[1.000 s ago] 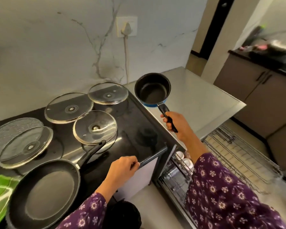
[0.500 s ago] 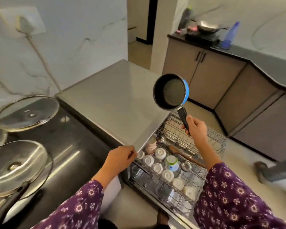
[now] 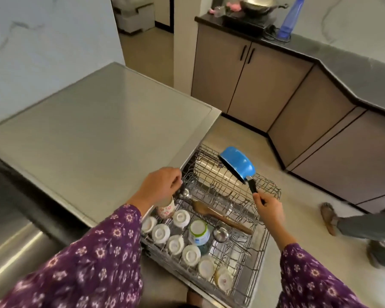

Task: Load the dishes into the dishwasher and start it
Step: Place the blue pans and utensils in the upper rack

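Saucepan (image 3: 237,164), blue, tilted mouth-down over the far wire rack (image 3: 270,186); our right hand (image 3: 268,206) grips its handle. Left hand (image 3: 160,187) curled at rack corner, grasp unclear. We should seat it inverted between tines, handle clear of cups (image 3: 175,244).

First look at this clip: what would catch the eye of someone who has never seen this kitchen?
The blue saucepan, tilted with its outside toward the camera, hangs over the far end of the pulled-out dishwasher rack, its black handle held by the right hand. Rows of upturned white cups fill the rack's near left part, and a wooden spoon lies across the middle. The left hand is at the rack's far left corner.
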The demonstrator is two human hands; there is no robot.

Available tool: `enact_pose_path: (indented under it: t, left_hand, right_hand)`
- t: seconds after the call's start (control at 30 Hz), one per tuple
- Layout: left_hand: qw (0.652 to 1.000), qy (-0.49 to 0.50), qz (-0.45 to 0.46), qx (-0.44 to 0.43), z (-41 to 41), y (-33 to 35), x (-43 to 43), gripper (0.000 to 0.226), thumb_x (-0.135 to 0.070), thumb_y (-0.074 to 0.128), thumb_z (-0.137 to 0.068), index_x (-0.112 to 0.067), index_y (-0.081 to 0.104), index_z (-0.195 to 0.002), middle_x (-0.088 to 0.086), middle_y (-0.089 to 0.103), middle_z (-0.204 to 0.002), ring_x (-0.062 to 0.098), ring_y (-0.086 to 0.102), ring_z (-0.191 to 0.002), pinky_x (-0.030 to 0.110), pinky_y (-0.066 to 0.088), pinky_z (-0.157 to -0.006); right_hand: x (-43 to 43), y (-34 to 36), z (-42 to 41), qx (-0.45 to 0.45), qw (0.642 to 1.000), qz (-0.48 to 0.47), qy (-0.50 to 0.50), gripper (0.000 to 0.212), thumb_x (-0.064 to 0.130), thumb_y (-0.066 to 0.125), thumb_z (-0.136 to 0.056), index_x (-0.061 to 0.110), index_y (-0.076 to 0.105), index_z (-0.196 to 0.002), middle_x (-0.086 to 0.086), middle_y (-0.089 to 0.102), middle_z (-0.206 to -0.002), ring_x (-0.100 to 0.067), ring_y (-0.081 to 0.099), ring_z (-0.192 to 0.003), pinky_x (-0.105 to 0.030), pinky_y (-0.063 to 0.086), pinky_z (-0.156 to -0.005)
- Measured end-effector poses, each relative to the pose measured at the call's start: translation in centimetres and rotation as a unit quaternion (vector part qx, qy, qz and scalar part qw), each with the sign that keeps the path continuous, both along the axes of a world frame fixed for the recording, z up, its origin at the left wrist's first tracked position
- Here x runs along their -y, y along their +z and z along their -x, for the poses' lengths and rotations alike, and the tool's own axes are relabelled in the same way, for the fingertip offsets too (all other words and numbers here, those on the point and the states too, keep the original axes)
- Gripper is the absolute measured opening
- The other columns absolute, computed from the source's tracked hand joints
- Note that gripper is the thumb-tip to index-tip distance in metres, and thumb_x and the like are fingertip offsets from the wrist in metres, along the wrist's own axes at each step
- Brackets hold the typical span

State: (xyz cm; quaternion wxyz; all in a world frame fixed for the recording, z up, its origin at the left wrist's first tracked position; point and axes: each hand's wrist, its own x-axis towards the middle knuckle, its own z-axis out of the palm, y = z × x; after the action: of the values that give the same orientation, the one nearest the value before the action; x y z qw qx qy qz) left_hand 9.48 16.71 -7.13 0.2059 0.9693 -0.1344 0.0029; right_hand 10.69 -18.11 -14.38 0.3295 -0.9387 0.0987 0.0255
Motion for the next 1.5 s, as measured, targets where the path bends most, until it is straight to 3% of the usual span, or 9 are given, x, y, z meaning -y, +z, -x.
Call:
enact_pose_path:
  t: [0.13,0.27,0.37,0.6,0.77,1.07,1.23,1.4,1.5]
  left_hand:
    - [1.0,-0.021,-0.016,0.005,-3.2,-2.0,0.7,0.015,-0.026,0.054,-0.094,-0.012,0.057,-0.089,-0.005,0.052,-0.076,0.01,0.047,-0.066,0.013,0.028,-0.055]
    - [1.0,0.01,-0.008,0.013,-4.6,-3.7,1.0,0.01,-0.02,0.057,-0.09,-0.015,0.053,-0.083,-0.005,0.051,-0.073,0.011,0.046,-0.065,0.014,0.028,-0.054]
    - [0.999,0.041,0.007,0.02,-4.9,-4.3,0.9,0.009,-0.014,0.058,-0.087,-0.018,0.054,-0.08,-0.008,0.054,-0.071,0.01,0.049,-0.064,0.02,0.038,-0.056]
    - [0.998,0.046,-0.001,0.034,-5.1,-4.8,1.0,0.012,-0.009,0.059,-0.083,-0.019,0.055,-0.079,-0.009,0.053,-0.067,0.009,0.047,-0.061,0.019,0.035,-0.051]
    - [0.998,0.042,-0.003,0.045,-5.3,-5.1,0.9,0.014,-0.007,0.061,-0.081,-0.019,0.055,-0.077,-0.009,0.051,-0.065,0.01,0.046,-0.058,0.017,0.03,-0.05]
    - [0.998,0.044,-0.017,0.045,-5.3,-5.1,1.0,0.012,-0.011,0.06,-0.085,-0.019,0.055,-0.078,-0.007,0.053,-0.064,0.011,0.048,-0.057,0.02,0.034,-0.048]
    - [0.997,0.043,-0.02,0.055,-5.3,-5.3,1.0,0.011,-0.013,0.058,-0.087,-0.018,0.055,-0.078,-0.006,0.053,-0.064,0.012,0.047,-0.057,0.027,0.04,-0.046]
    - [0.997,0.042,-0.02,0.062,-5.3,-5.4,1.0,0.011,-0.013,0.058,-0.088,-0.017,0.055,-0.078,-0.006,0.049,-0.062,0.011,0.043,-0.055,0.027,0.038,-0.045]
    - [0.997,0.046,-0.022,0.063,-5.3,-5.4,1.0,0.012,-0.012,0.058,-0.087,-0.018,0.055,-0.078,-0.006,0.049,-0.062,0.012,0.043,-0.055,0.029,0.038,-0.044]
  right_hand:
    - [-0.5,-3.6,-4.5,-0.031,0.987,0.135,0.085,0.034,0.037,0.046,-0.097,0.024,0.06,-0.125,0.002,0.057,-0.064,-0.011,0.048,-0.047,-0.02,0.034,-0.041]
    - [-2.3,-6.5,-9.0,-0.065,0.956,0.218,0.186,0.037,0.04,0.041,-0.098,0.025,0.053,-0.131,0.006,0.048,-0.07,-0.005,0.043,-0.052,-0.014,0.03,-0.044]
    - [-4.0,-8.3,-11.6,-0.08,0.937,0.242,0.24,0.039,0.039,0.039,-0.099,0.025,0.047,-0.135,0.001,0.051,-0.079,-0.01,0.048,-0.059,-0.02,0.041,-0.051]
    - [-5.1,-11.3,-14.1,-0.057,0.942,0.169,0.284,0.036,0.026,0.047,-0.097,0.015,0.048,-0.132,-0.005,0.058,-0.09,-0.018,0.057,-0.072,-0.031,0.053,-0.07]
    - [-3.8,-13.6,-13.6,-0.036,0.939,0.137,0.312,0.037,0.019,0.055,-0.093,0.008,0.046,-0.126,-0.008,0.06,-0.103,-0.018,0.056,-0.085,-0.034,0.051,-0.082]
    - [-2.5,-16.1,-13.0,0.01,0.941,0.087,0.326,0.031,0.014,0.06,-0.091,0.003,0.05,-0.118,-0.011,0.062,-0.104,-0.021,0.06,-0.085,-0.03,0.051,-0.076]
    - [-2.0,-17.5,-12.7,0.008,0.941,0.081,0.327,0.028,0.018,0.057,-0.093,0.006,0.049,-0.117,-0.009,0.062,-0.103,-0.013,0.055,-0.078,-0.022,0.046,-0.069]
    - [-2.8,-18.1,-12.6,0.012,0.933,0.078,0.352,0.033,0.015,0.058,-0.092,0.004,0.049,-0.122,-0.011,0.063,-0.105,-0.021,0.061,-0.084,-0.037,0.054,-0.078]
    - [-2.7,-18.3,-12.9,0.011,0.933,0.088,0.348,0.035,0.015,0.06,-0.09,0.004,0.05,-0.122,-0.012,0.064,-0.108,-0.023,0.062,-0.088,-0.037,0.053,-0.082]
